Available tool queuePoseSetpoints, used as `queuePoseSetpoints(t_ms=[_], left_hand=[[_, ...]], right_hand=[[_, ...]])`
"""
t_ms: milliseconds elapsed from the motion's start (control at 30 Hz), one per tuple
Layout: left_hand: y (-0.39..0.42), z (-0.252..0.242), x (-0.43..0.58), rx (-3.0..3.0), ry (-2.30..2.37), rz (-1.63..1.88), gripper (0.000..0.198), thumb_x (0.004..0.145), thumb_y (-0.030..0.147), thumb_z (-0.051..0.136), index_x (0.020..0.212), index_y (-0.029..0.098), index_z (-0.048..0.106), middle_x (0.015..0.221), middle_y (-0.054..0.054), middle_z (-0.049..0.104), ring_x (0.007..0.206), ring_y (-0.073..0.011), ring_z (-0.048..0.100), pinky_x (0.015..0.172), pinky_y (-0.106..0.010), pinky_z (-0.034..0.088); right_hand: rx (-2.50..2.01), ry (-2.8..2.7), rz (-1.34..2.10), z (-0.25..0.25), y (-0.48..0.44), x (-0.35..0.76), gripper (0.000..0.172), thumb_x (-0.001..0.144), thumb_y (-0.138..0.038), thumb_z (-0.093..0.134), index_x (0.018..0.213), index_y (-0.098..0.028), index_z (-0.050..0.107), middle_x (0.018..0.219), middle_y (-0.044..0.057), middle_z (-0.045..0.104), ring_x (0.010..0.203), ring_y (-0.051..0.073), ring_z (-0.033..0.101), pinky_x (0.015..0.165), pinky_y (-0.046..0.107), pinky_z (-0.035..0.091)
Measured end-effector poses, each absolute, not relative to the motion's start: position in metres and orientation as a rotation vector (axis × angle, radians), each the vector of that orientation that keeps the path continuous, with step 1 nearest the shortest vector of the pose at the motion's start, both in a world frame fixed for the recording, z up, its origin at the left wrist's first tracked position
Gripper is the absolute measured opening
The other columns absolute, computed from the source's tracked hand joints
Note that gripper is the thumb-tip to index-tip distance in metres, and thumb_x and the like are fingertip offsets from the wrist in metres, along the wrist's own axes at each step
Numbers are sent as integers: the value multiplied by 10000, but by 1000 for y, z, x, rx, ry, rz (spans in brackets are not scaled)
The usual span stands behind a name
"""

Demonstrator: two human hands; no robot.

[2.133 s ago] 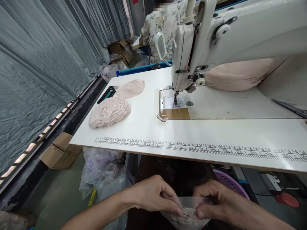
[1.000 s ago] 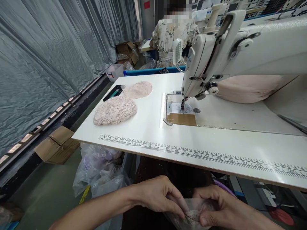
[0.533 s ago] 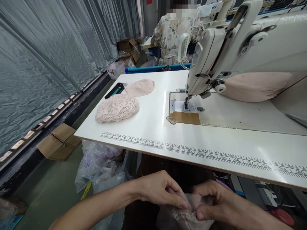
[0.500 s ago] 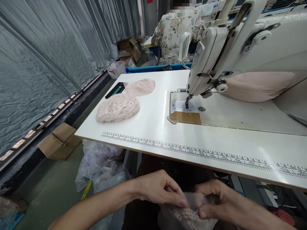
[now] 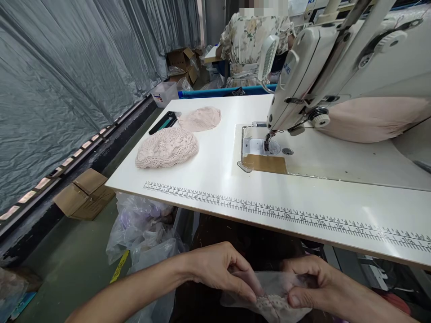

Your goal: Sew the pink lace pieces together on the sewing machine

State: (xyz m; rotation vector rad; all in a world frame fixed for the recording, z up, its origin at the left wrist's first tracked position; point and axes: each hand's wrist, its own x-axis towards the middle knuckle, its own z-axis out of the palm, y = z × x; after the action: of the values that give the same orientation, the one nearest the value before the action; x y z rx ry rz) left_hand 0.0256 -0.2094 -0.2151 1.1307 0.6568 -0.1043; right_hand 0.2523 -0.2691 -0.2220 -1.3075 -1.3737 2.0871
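A piece of sheer mesh with pale pink lace (image 5: 274, 307) is held below the front edge of the sewing table, above the person's dark-clothed lap, its lower part cut off by the bottom of the view. A dark seam line runs across the lace between the two hands. The left hand (image 5: 225, 269) pinches it between thumb and fingertips on the left side; the right hand (image 5: 318, 285) pinches it on the other, thumb pressed on the front and the fingers curled behind the mesh.

Above the hands, a printed ruler scale (image 5: 269, 209) runs along the near edge of the white sewing table (image 5: 215, 168). On the table's left part lies a folded, pale pink lace piece (image 5: 167, 149), with a plain pink fabric piece (image 5: 201, 119) and a black-and-teal card (image 5: 164, 122) just behind it. To the right stands a white sewing machine (image 5: 299, 76), pink fabric (image 5: 377, 119) bunched under its arm and a brown patch (image 5: 265, 164) in front of its needle plate.

On the floor at left are plastic bags (image 5: 143, 222) and a cardboard box (image 5: 84, 195), beside a grey curtain (image 5: 84, 58). Beyond the table is a co-worker in a floral top (image 5: 251, 45).
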Motion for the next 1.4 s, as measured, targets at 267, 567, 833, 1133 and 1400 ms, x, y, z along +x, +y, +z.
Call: queuePoseSetpoints(t_ms=[267,567,833,1133,1400], left_hand=[[-214,-220,32,1131,693,-65,525,511,562,786,860,172,751,683,-4,679,675,-124,607,710,-203,464],[-211,-215,28,1048,728,-71,542,360,535,842,757,176,752,615,26,634,609,-98,563,664,-192,458],[-211,-215,23,1006,690,-60,506,398,488,853,784,178,747,669,17,643,647,-110,571,690,-205,460],[-214,-223,20,1057,699,-18,456,490,490,819,806,169,746,669,21,631,613,-90,534,611,-175,419],[-207,-217,8,1003,615,-19,513,466,591,790,765,177,747,653,23,627,596,-89,537,638,-176,444]], right_hand=[[-1334,-1351,2099,-224,-273,252,416,656,-535,704,606,-174,504,580,-47,387,566,98,339,522,229,251],[-1293,-1392,2103,-225,-271,248,446,654,-570,698,615,-170,505,582,-48,391,567,95,326,519,230,232],[-1344,-1468,2058,-223,-268,245,423,677,-572,676,600,-192,508,535,-52,394,510,89,346,470,213,266],[-1364,-1428,2090,-219,-262,236,459,649,-595,690,605,-178,501,556,-47,400,537,91,339,500,225,239],[-1346,-1534,2124,-219,-261,235,407,694,-558,674,646,-180,532,595,-45,416,565,95,347,510,222,257]])
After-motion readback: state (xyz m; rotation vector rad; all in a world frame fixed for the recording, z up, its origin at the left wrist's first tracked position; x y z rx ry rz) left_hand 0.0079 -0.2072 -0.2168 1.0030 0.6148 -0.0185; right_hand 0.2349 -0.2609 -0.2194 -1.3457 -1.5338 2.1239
